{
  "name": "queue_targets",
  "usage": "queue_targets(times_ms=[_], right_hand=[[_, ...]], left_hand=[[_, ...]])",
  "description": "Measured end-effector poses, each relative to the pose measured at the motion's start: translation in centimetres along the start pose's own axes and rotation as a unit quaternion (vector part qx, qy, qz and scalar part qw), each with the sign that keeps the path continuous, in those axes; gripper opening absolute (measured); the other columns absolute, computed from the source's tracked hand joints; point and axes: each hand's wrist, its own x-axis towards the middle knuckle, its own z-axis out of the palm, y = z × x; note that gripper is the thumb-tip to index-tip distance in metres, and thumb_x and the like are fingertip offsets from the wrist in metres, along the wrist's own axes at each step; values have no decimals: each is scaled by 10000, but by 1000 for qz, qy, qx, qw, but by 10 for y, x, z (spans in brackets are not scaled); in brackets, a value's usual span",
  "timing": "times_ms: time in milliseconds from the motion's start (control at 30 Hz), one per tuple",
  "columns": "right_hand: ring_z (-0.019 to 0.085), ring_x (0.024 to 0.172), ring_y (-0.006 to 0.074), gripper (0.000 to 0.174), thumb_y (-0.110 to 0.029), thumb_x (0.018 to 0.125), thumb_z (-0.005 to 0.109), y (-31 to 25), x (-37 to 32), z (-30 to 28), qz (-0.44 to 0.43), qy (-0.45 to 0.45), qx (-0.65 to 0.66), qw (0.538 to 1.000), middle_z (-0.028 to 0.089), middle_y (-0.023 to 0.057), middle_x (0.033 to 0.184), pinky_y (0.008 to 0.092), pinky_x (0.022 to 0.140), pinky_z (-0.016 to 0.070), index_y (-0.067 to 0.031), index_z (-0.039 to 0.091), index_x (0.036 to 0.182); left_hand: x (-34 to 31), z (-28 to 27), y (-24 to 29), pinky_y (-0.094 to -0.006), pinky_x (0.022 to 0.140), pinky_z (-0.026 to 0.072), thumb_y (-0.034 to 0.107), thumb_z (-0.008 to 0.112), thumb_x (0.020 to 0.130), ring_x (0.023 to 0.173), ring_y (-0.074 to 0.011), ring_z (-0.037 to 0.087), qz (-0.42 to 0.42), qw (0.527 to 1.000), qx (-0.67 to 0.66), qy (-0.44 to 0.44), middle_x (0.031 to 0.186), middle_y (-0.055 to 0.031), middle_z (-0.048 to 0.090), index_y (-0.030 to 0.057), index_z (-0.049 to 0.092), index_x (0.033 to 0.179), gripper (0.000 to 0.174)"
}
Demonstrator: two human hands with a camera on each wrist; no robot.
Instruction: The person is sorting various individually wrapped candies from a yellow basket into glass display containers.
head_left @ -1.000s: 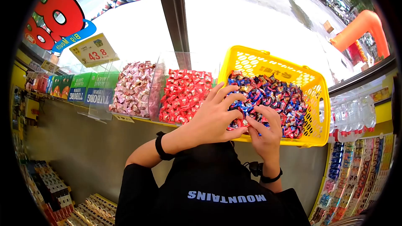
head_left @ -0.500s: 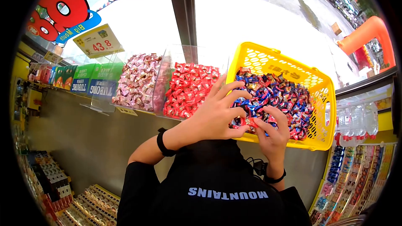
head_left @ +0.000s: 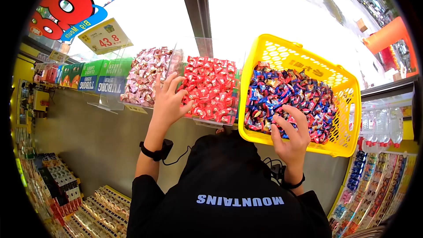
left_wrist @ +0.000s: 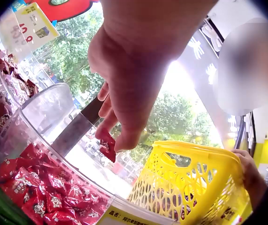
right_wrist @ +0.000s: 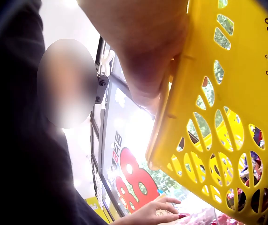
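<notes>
My left hand (head_left: 168, 103) is above the bin of red candies (head_left: 210, 88), near the wall it shares with the pink ones. The left wrist view shows a red wrapped candy (left_wrist: 107, 149) pinched between its thumb and fingertips. Over the near side of a yellow plastic basket (head_left: 354, 105), my right hand (head_left: 291, 139) hovers with fingers loosely bent and nothing visible between them. Mixed blue, red and dark wrapped candies (head_left: 295, 99) fill the basket's bottom. In the right wrist view the basket wall hides the right fingertips.
Pink wrapped candies (head_left: 147, 75) fill a clear bin left of the red one. Further left stand green beer boxes (head_left: 114, 75) and a price sign (head_left: 105, 37). Water bottles (head_left: 381, 125) hang beyond the basket's right side. A window post (head_left: 196, 9) rises behind the bins.
My left hand has left the basket and moved left to the red and pink bins, carrying a red candy. The right hand stays over the basket, apart from the left.
</notes>
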Motion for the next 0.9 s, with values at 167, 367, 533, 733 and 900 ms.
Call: queue_targets(times_ms=[167,367,533,733,900], right_hand=[[688,1168,363,262,-32,798,841,1,-1,-1,1,-8,2,1000,705,158,1268,459,987,558,-67,797,1054],[686,1171,360,250,-36,805,836,1,-4,-1,2,4,4,1000,706,156,1262,466,1000,554,-63,795,1050],[688,1161,358,245,-40,810,837,0,-1,2,5,21,8,1000,714,149,1255,463,995,555,-66,793,1050],[690,1148,342,219,-77,825,833,0,-2,1,7,18,8,1000,714,124,1235,462,984,559,-78,782,1038],[673,1112,333,197,-106,824,830,5,1,-6,-42,-6,31,999,691,113,1212,470,947,553,-74,751,1002]], left_hand=[[-8,32,-7,-659,1314,155,336,878,807,1506,-320,431,15,999,40,-30,1468,-82,586,110,780,942,282],[-14,45,-5,-662,1315,156,372,882,809,1532,-339,392,-20,988,114,-99,1529,-89,561,153,773,1249,503],[-1,28,13,-655,1305,178,353,853,852,1522,-345,407,-14,997,60,-41,1529,-106,562,156,746,1303,503],[39,-12,65,-580,1258,321,232,828,891,1457,-387,490,25,997,-45,64,1483,-134,607,126,736,1311,443],[69,-38,108,-574,1233,364,242,834,877,1417,-387,526,50,991,-75,96,1455,-138,627,132,739,1311,458]])
